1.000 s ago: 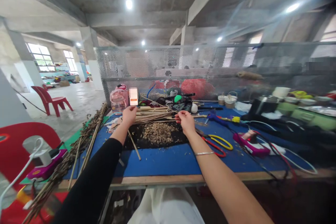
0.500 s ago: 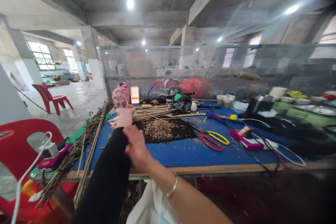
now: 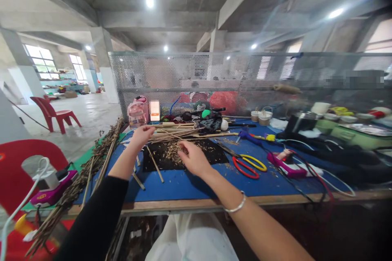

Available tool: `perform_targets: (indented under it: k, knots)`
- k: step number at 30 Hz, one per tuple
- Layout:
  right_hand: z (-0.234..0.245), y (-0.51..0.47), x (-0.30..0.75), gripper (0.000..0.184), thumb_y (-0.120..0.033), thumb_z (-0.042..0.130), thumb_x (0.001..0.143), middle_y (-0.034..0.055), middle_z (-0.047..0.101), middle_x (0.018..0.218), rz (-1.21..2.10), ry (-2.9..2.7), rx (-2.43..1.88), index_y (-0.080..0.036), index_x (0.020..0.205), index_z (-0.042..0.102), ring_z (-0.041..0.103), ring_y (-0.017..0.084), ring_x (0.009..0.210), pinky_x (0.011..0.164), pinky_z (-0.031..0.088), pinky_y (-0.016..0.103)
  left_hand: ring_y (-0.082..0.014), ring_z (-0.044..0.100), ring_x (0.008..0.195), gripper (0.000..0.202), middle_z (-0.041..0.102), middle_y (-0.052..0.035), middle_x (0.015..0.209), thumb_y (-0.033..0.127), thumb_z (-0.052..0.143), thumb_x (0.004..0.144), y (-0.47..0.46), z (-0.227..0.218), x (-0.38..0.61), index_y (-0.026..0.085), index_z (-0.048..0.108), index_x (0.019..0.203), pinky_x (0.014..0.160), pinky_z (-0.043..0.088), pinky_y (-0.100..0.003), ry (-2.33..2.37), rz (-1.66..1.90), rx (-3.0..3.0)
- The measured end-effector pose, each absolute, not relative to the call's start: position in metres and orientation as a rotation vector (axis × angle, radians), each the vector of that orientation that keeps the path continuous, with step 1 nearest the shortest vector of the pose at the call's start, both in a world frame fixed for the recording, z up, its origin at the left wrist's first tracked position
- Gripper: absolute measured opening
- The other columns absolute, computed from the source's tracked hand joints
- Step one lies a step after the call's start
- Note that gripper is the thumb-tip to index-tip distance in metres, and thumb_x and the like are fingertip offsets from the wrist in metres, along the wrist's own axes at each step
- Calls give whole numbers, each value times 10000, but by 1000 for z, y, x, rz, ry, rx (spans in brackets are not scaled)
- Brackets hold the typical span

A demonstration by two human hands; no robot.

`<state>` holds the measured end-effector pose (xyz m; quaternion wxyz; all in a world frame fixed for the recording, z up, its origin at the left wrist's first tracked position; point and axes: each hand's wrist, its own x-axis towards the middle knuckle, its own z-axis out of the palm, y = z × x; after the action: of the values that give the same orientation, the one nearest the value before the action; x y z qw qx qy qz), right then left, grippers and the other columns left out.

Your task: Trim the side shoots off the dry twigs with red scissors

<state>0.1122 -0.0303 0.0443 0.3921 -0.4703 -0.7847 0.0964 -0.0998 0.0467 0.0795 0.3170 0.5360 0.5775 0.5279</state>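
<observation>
My left hand (image 3: 141, 134) reaches over the blue table top (image 3: 199, 183). Its fingers are loosely spread, and the fingertips are at the near ends of a bundle of thin bamboo sticks (image 3: 180, 132). The black sleeve on that arm is pushed up to the elbow. My right hand (image 3: 191, 157), with a silver bangle on the wrist, hovers palm down with slack fingers over a black cloth (image 3: 214, 151). A pile of small bamboo chips (image 3: 171, 149) lies on the cloth. Loose sticks (image 3: 154, 163) lie across the cloth's left edge.
Red and yellow scissors (image 3: 248, 165) and a pink tool with cables (image 3: 283, 165) lie to the right. A pink bottle (image 3: 137, 114) and a lit phone (image 3: 154, 110) stand before a mesh screen (image 3: 214, 73). Long twigs (image 3: 88, 171) run along the left edge. A red chair (image 3: 18, 163) stands near left.
My right hand left the sticks, went to my left forearm, then came back over the black cloth. The left sleeve now sits higher. My left hand has loosened from the bundle.
</observation>
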Motion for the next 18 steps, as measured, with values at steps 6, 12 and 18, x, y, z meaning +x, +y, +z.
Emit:
perform_targets:
  k: [6, 12, 18]
  knots:
    - [12, -57, 155, 163, -296, 473, 774, 2, 632, 696, 352, -2048, -1352, -211, 754, 611, 554, 138, 639, 616, 386, 237, -266, 601, 765, 357, 646, -123, 792, 515, 484, 696, -49, 42, -74, 178, 591, 745, 647, 418, -341, 2149, 501, 2062]
    - [9, -68, 153, 162, -295, 481, 763, 15, 641, 744, 400, -2007, -1301, -211, 793, 615, 563, 152, 687, 646, 393, 247, -240, 620, 803, 244, 648, -138, 860, 215, 413, 747, -71, 27, -72, 164, 506, 967, 665, 425, -308, 2325, 460, 2026]
    - [8, -67, 156, 154, -276, 481, 759, 22, 634, 752, 345, -2031, -1292, -202, 768, 615, 555, 155, 694, 647, 387, 251, -295, 605, 840, 274, 623, -159, 909, 360, 404, 764, -74, 26, -118, 167, 516, 924, 665, 436, -372, 2529, 442, 1857]
